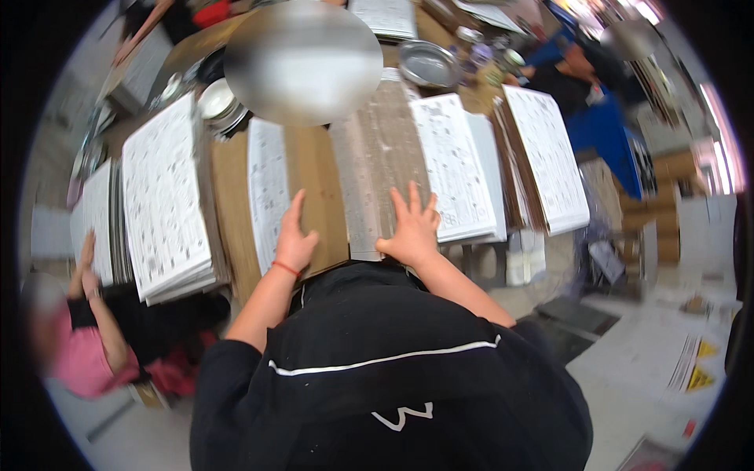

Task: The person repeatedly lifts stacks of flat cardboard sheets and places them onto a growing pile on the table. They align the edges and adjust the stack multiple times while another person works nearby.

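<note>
My left hand [295, 246], a red string round its wrist, lies at the near edge of the wooden table [320, 184]. Its fingers are stretched out and the thumb stands apart, beside a narrow printed white sheet [267, 177]. Fingers spread, my right hand [414, 235] rests palm down on a long grey-brown board [397, 145], which looks like cardboard. A paler grey strip [360, 200] runs along the board's left side. Just right of that hand is a stack of printed white sheets [454, 169]. Neither hand grips anything.
More printed stacks stand at the left [165, 196] and far right [546, 157]. White bowls [217, 100] and a metal dish [429, 64] sit farther back. A person in pink [90, 353] works at my left. A blurred oval hides the table's far middle.
</note>
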A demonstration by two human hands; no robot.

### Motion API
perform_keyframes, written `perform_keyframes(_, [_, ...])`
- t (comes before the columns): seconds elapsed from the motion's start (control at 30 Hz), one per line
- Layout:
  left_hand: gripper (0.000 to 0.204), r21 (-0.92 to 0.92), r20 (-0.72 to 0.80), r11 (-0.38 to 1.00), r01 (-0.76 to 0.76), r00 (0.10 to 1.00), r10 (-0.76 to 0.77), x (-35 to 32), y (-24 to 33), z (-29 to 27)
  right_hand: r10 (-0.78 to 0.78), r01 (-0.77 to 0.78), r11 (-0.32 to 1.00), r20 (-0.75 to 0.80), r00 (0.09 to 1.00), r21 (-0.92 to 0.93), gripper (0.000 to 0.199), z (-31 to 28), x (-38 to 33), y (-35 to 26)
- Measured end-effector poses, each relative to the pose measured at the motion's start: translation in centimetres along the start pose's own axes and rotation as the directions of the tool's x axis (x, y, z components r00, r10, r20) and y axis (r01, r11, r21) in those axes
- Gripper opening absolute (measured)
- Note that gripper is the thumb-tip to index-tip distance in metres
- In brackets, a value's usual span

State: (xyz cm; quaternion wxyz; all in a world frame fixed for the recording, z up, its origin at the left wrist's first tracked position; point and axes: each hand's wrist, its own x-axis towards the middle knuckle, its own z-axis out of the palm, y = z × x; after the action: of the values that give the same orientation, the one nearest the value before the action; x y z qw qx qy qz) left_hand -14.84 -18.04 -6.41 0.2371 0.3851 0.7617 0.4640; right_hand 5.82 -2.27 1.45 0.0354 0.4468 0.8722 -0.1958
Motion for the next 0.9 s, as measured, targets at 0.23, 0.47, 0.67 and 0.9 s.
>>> perform_keyframes(0.23, [0.079,0.605,-0.083,0.795,-0.044,0.989,0.119,-1.8,0.1,-1.8,-0.037,0.042,0.994,-0.052,0.998,0.100,0.101,0.5,-1.0,1.8])
perform_keyframes(0.47, [0.062,0.434,0.084,0.900,-0.045,0.996,0.009,1.3,2.3,2.7,0.151,0.068,0.950,-0.635,0.758,0.306,0.062,1.9,-3.1,12.8])
perform_keyframes(0.67, [0.067,-0.180,0.208,0.960,0.214,0.962,-0.175,4.3,-1.2,7.8,0.874,-0.343,0.433,-0.295,0.385,0.834,0.061,9.6,-4.4,34.2])
perform_keyframes(0.9, [0.063,-0.280,0.209,0.748,0.601,0.799,-0.564,5.6,3.8,9.8,0.585,-0.093,-0.623,0.542,0.604,0.776,0.074,11.6,0.5,38.6])
